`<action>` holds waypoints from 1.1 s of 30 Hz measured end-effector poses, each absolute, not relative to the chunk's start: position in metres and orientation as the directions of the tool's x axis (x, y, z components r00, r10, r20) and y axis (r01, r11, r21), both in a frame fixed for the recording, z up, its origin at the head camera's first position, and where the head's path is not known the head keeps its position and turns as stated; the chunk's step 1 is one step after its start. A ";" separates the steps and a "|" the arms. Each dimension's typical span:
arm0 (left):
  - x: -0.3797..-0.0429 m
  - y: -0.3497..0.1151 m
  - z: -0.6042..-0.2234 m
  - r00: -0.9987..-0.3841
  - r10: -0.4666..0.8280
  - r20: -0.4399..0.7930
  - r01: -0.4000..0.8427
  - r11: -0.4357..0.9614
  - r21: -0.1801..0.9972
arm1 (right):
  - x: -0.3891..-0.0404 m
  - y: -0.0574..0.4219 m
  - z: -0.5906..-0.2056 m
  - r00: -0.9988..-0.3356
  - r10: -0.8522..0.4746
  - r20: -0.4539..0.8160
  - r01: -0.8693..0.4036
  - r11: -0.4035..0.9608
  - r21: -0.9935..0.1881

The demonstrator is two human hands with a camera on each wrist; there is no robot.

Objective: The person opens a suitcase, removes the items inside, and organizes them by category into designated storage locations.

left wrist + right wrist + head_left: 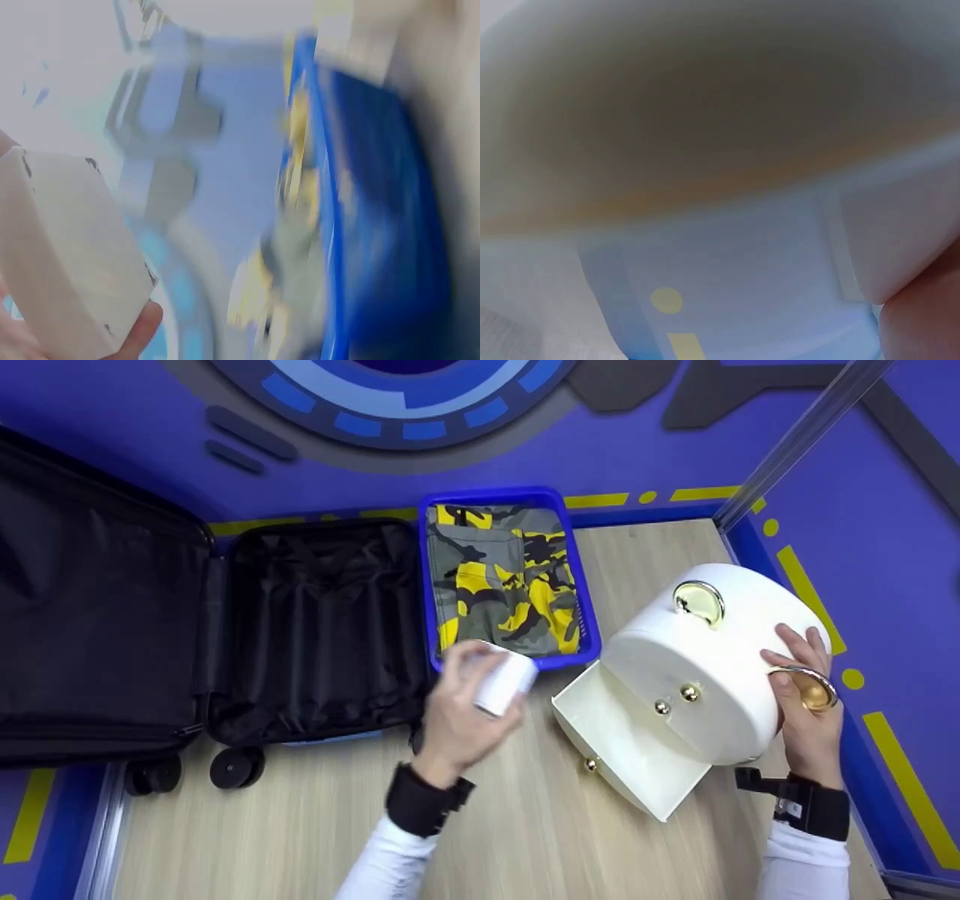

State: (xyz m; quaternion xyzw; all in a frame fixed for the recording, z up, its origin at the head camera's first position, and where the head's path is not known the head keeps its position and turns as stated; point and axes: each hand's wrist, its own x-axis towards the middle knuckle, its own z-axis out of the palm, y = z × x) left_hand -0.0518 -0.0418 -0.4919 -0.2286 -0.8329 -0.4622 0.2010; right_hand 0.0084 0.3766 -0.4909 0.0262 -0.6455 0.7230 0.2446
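Note:
My left hand [465,720] holds a small white box [504,682] between thumb and fingers, just in front of the blue basket. The left wrist view shows this box [75,247] close up, with dark marks at its corners. On the right, my right hand [814,727] grips a white rounded drawer box [742,622] at its side, by a gold ring handle [817,690]. The drawer box is tilted, and its lower drawer [637,746] stands pulled out. Its pale underside or wall fills most of the right wrist view.
Behind the left hand, a blue basket [592,622] holds folded yellow, grey and black camouflage cloth [495,577]. An open black suitcase [322,622] with wheels lies to its left. Purple-blue panels [637,457] enclose the wooden table [525,825] at the back and right.

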 end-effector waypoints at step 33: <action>-0.021 0.148 -0.586 -0.730 0.675 -0.107 0.658 0.736 0.160 | 0.012 0.371 -0.480 -0.889 0.304 0.343 -0.367 -0.022 -0.930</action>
